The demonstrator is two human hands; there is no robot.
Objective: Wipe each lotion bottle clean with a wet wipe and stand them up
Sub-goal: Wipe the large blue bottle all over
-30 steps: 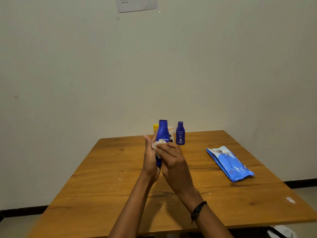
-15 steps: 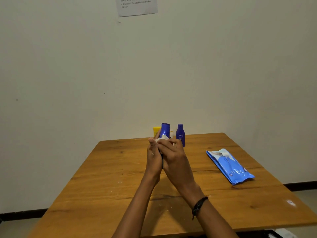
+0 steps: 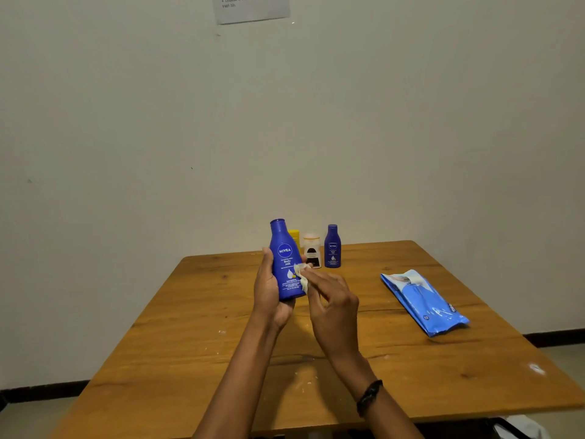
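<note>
My left hand (image 3: 269,293) grips a large blue lotion bottle (image 3: 285,261) upright above the wooden table (image 3: 196,337), label facing me. My right hand (image 3: 332,305) pinches a crumpled white wet wipe (image 3: 302,275) against the bottle's lower right side. At the table's far edge stand a small blue bottle (image 3: 332,247), a white bottle with a dark label (image 3: 312,251) and a yellow bottle (image 3: 295,236), the last mostly hidden behind the held bottle.
A blue pack of wet wipes (image 3: 422,302) lies flat on the right side of the table. A plain wall rises just behind the table, with a paper sheet (image 3: 251,7) taped high up. White specks dot the tabletop.
My right hand has drawn back to the right off the bottle, uncovering its label. The wipe moved from the top of the bottle to its lower right side.
</note>
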